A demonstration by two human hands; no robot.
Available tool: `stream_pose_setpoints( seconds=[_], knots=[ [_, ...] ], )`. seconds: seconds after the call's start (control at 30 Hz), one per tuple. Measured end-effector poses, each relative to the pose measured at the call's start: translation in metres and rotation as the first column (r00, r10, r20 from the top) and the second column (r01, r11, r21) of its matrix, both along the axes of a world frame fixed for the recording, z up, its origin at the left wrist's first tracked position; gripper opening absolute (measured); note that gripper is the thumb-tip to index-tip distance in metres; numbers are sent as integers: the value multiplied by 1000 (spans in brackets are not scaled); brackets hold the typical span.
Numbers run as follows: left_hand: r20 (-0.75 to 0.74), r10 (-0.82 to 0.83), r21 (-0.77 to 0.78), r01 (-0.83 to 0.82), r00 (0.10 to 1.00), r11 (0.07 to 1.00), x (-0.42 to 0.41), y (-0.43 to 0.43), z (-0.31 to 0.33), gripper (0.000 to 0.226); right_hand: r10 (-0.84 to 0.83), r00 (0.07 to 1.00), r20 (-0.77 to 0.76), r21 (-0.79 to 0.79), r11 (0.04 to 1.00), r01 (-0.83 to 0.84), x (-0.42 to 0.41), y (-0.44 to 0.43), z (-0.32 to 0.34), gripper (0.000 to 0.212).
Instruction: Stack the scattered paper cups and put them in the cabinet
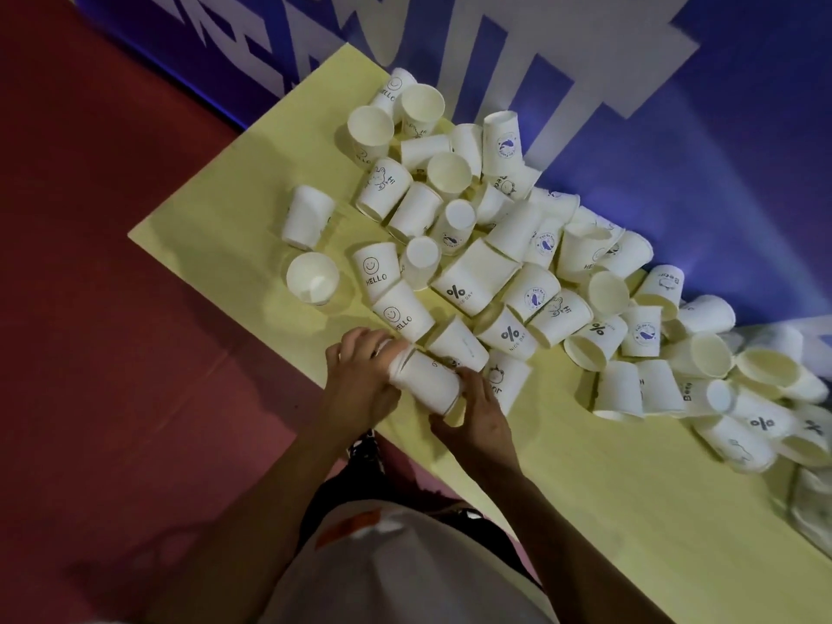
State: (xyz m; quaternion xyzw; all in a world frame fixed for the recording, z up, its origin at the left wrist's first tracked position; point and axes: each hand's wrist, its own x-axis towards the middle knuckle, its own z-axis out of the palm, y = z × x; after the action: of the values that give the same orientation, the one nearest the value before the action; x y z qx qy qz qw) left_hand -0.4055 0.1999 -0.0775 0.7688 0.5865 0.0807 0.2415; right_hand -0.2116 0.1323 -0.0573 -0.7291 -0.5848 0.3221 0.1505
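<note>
Several white paper cups (477, 277), some printed with "HELLO", "HI" or a percent sign, lie scattered in a long heap across the yellow table (216, 227). At the table's near edge I hold a short stack of cups (425, 382) on its side between both hands. My left hand (360, 376) grips the stack's upper-left end. My right hand (472, 416) grips the lower-right end, fingers curled round the rim. Two cups (310, 277) sit apart at the left of the heap. No cabinet is in view.
The table stands against a blue wall with large white lettering (517, 83). Red floor (112, 308) lies to the left and below. My own torso in a light shirt (405, 569) fills the bottom. A clear plastic bag (810, 502) sits at the table's right end.
</note>
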Motion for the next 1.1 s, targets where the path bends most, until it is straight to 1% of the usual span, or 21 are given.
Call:
stream_pose_setpoints(
  seconds=[0.13, 0.23, 0.3, 0.4, 0.47, 0.57, 0.67, 0.83, 0.93, 1.0, 1.1],
  knots=[
    [81, 50, 42, -54, 995, 998, 11, -10, 7, 72, -31, 998, -47, 36, 999, 33, 10, -3, 10, 71],
    [124, 69, -5, -69, 990, 998, 21, -15, 15, 72, -73, 994, -83, 71, 994, 79, 24, -12, 11, 72],
    [155, 83, 5, -85, 984, 996, 31, -19, 19, 71, -102, 987, -125, 88, 990, 113, 38, -21, 11, 73],
    [214, 57, -54, -47, 975, 997, 55, -32, 33, 73, -134, 974, -185, 127, 979, 158, 64, -34, 18, 73],
    [225, 43, -63, -29, 973, 998, 76, -43, 46, 75, -158, 960, -231, 148, 969, 195, 85, -43, 25, 70],
    [235, 79, -68, -65, 969, 996, 113, -57, 63, 77, -198, 932, -303, 170, 951, 257, 121, -58, 34, 67],
    [242, 95, -72, -80, 966, 994, 141, -68, 68, 73, -195, 922, -335, 186, 945, 268, 150, -71, 39, 71],
    [253, 3, -39, 7, 967, 999, 200, -88, 83, 60, -272, 888, -372, 203, 909, 363, 202, -101, 48, 67],
    [236, -74, -35, 85, 969, 996, 232, -89, 80, 58, -308, 882, -356, 224, 888, 400, 229, -114, 50, 69],
    [253, -105, -49, 121, 962, 991, 254, -86, 73, 58, -365, 863, -348, 212, 866, 452, 245, -120, 54, 65],
    [306, -179, -69, 210, 935, 975, 293, -83, 67, 57, -486, 816, -313, 203, 805, 558, 269, -137, 60, 60]
  ],
)
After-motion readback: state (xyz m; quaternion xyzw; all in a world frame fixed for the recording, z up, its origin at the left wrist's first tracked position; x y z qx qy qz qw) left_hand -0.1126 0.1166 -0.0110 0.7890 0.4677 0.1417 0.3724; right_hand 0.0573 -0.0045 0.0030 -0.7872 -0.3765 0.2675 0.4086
